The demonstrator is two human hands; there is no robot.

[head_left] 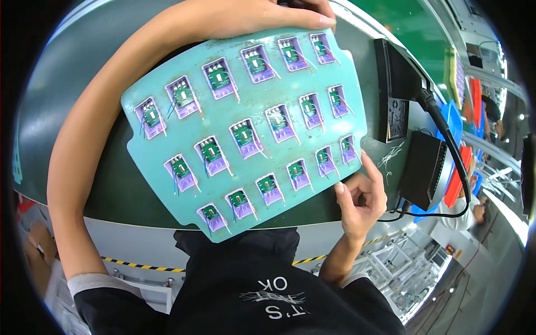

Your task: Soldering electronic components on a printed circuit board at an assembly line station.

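Observation:
A large teal tray (223, 120) lies tilted over the dark green tabletop, its near edge reaching the table's front edge. Three rows of lavender housings (246, 204) sit in it, each with a small green circuit board (244, 134) and thin red and light wires. My left arm curves around the tray's left side. At the far right edge, my left hand (298, 15) grips the tray with its thumb along the rim; its other fingers are partly hidden. My right hand (363, 202) holds the near right corner between thumb and index finger, the remaining fingers curled.
Right of the tray stand a black device (393, 89) with a thick black cable (451, 148) and a black box (423, 170). Loose thin wire scraps (391, 156) lie between them. Beyond the table are blue and red bins (462, 167) and another person (463, 218).

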